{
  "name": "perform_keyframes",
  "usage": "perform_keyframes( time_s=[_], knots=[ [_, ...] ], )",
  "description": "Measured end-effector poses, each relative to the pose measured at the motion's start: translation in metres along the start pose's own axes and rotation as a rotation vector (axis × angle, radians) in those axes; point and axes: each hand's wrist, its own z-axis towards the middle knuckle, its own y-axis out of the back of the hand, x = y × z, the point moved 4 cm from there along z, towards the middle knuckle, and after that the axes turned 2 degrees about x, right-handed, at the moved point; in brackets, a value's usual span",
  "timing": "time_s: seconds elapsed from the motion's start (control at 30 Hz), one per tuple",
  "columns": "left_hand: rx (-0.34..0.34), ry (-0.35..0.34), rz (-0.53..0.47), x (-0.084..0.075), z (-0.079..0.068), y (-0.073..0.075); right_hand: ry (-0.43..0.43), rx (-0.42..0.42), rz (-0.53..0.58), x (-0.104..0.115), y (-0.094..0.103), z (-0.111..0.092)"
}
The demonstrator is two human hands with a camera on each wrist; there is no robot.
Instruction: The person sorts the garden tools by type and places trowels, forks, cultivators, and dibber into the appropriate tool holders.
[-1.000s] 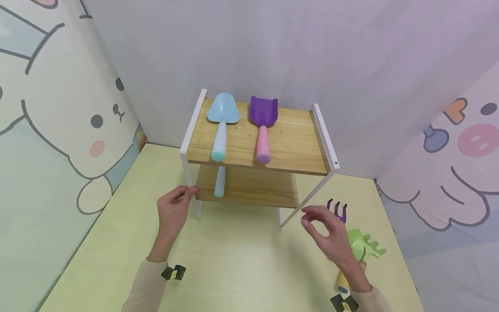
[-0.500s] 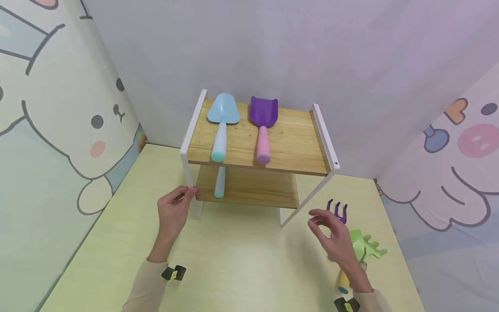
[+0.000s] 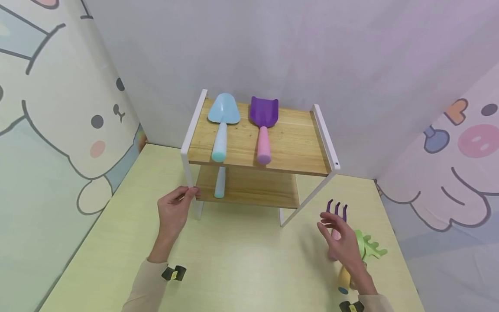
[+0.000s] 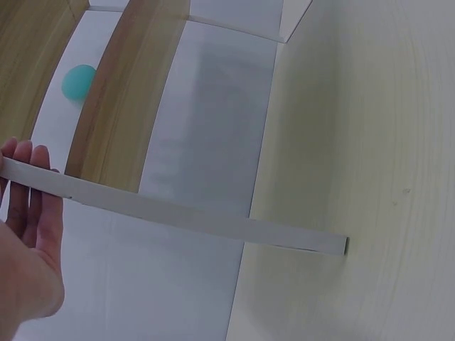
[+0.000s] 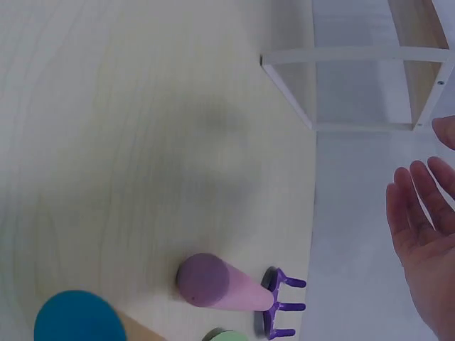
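Observation:
A two-tier wooden shelf [image 3: 296, 145] with a white frame stands on the table. My left hand [image 3: 173, 211] pinches its left front leg [image 4: 185, 211] beside the lower board. On the top board lie a light blue trowel [image 3: 220, 138] and a purple shovel with a pink handle [image 3: 264, 113]. Another light blue handle [image 3: 220, 184] shows on the lower board; its head is hidden. My right hand [image 3: 345, 245] hovers with loosely parted fingers, holding nothing. Under it lies a purple three-pronged hand fork [image 5: 245, 290] with a pink handle, partly covered in the head view.
Right of the fork lie a green rake [image 3: 375, 248], another green tool head [image 3: 359, 242] and a yellow handle [image 3: 344, 277] with a blue end, partly hidden by my right arm. Printed cloth walls [image 3: 249, 47] enclose the table [image 3: 241, 268] at the back and sides.
My right hand has moved right and slightly down, away from the shelf's right leg to above the hand fork, and its fingers have spread apart. The left hand stays put.

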Motion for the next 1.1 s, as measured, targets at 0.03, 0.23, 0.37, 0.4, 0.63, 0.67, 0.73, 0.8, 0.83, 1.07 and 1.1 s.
perform_keyframes(
  time_s=[0.03, 0.23, 0.37, 0.4, 0.63, 0.67, 0.73, 0.8, 0.83, 1.07, 1.1],
  knots=[
    [0.001, 0.001, 0.002, 0.000, 0.000, 0.000, -0.011, -0.008, -0.005, -0.006, 0.001, -0.001],
    [0.002, 0.005, 0.004, 0.002, 0.000, 0.001, -0.076, -0.030, -0.038, -0.046, 0.006, -0.009],
    [0.008, -0.004, -0.017, 0.003, 0.000, 0.001, -0.128, -0.027, -0.049, -0.062, 0.011, -0.014],
    [0.010, -0.007, -0.024, 0.003, 0.000, 0.001, -0.143, -0.024, -0.055, -0.064, 0.012, -0.015],
    [0.007, -0.010, -0.033, 0.002, 0.000, 0.000, -0.240, 0.002, -0.101, -0.073, 0.018, -0.023],
    [0.007, -0.007, -0.031, 0.002, 0.000, 0.000, -0.255, 0.006, -0.114, -0.075, 0.019, -0.024],
    [0.006, -0.002, -0.031, 0.001, 0.000, 0.000, -0.285, 0.016, -0.134, -0.076, 0.021, -0.026],
    [0.004, -0.003, -0.029, 0.001, 0.000, 0.000, -0.318, 0.029, -0.149, -0.078, 0.022, -0.027],
    [0.004, -0.005, -0.030, 0.001, 0.000, 0.001, -0.332, 0.034, -0.151, -0.079, 0.023, -0.028],
    [0.014, -0.018, -0.028, 0.003, 0.000, 0.001, -0.404, 0.082, -0.186, -0.083, 0.026, -0.032],
    [0.015, -0.017, -0.027, 0.003, 0.000, 0.001, -0.411, 0.092, -0.190, -0.084, 0.026, -0.032]
  ],
)
